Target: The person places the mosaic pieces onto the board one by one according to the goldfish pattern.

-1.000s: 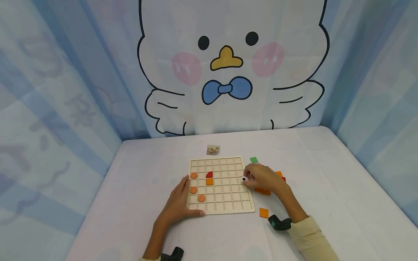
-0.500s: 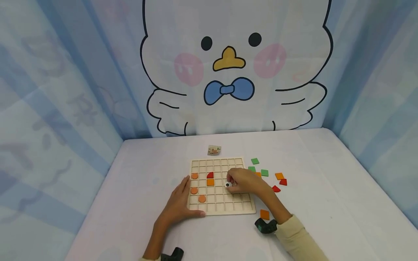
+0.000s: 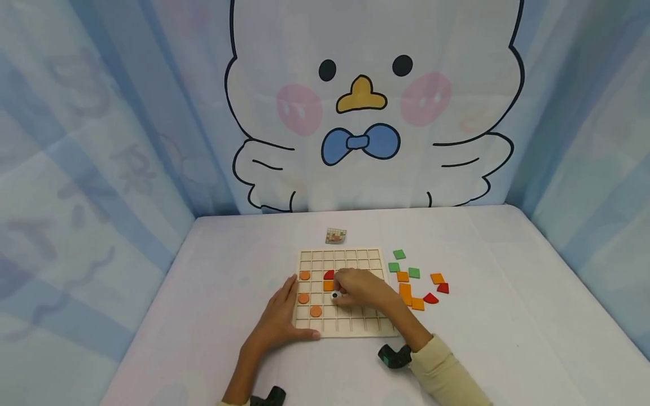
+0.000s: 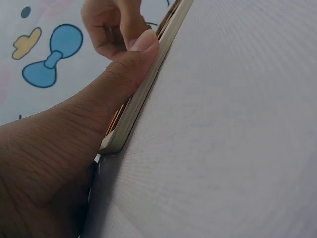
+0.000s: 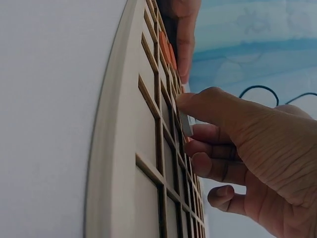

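My right hand (image 3: 363,286) is over the middle of a pale wooden grid board (image 3: 350,326), pinching a small white round tile with a black dot (image 3: 335,295) between thumb and fingers. In the right wrist view the tile (image 5: 185,123) shows edge-on, close over the grid. An orange square tile (image 3: 329,286) and a red rounded tile (image 3: 329,275) sit in cells just beyond it. Along the board's left side lie the straight fingers of my left hand (image 3: 276,316), its thumb resting on the near edge. Several orange round tiles (image 3: 316,311) occupy cells near that hand.
Right of the board are loose green square tiles (image 3: 399,254), orange tiles (image 3: 404,293) and red tiles (image 3: 430,298). A small printed picture card (image 3: 336,235) lies behind the board. A white cloth covers the table (image 3: 244,254); a patterned curtain (image 3: 365,186) hangs behind it.
My right hand has carried the white tile left from the board's right edge to beside the orange square. Loose tiles behind it have come into sight. The left hand stays in place.
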Demonstrator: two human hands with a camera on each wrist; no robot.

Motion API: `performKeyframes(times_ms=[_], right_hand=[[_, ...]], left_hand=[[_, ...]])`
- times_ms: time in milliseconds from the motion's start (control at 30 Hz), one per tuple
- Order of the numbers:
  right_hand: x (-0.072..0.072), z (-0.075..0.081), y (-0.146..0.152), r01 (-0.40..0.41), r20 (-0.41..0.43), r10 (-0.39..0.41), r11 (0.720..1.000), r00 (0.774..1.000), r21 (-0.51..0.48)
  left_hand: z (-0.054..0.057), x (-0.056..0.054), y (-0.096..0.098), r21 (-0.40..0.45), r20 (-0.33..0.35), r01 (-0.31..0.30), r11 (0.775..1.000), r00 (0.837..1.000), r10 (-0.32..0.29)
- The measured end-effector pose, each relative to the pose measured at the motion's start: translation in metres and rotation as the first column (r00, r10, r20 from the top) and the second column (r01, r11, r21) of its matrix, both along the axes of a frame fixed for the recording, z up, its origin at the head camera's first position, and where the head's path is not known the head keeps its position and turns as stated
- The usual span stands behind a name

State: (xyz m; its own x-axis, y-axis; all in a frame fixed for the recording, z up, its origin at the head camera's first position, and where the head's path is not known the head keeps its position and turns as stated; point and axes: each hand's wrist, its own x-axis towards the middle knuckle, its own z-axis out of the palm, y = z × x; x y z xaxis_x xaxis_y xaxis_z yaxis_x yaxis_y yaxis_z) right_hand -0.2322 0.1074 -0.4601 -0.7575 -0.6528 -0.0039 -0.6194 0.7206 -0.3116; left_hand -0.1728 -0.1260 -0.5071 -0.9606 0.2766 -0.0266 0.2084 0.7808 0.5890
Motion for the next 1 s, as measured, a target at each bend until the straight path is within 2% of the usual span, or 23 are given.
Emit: performKeyframes(times_ms=[267,633,1000], right_hand=[[0.002,-0.002,-0.008,0.004,-0.016,-0.004,0.999,1.000,0.032],[0.003,-0.001,-0.012,0.004,-0.022,-0.004,1.000,1.000,0.005],[0.001,-0.001,-0.008,-0.003,0.049,0.004,1.000,0.999,-0.022]], left_hand=[[0.002,0.001,0.000,-0.020,0.015,-0.007,1.000,1.000,0.008],[0.005,0.000,0.000,-0.019,0.005,0.004,1.000,1.000,-0.004],[0.005,0.001,0.001,-0.018,0.021,-0.005,1.000,1.000,0.006]])
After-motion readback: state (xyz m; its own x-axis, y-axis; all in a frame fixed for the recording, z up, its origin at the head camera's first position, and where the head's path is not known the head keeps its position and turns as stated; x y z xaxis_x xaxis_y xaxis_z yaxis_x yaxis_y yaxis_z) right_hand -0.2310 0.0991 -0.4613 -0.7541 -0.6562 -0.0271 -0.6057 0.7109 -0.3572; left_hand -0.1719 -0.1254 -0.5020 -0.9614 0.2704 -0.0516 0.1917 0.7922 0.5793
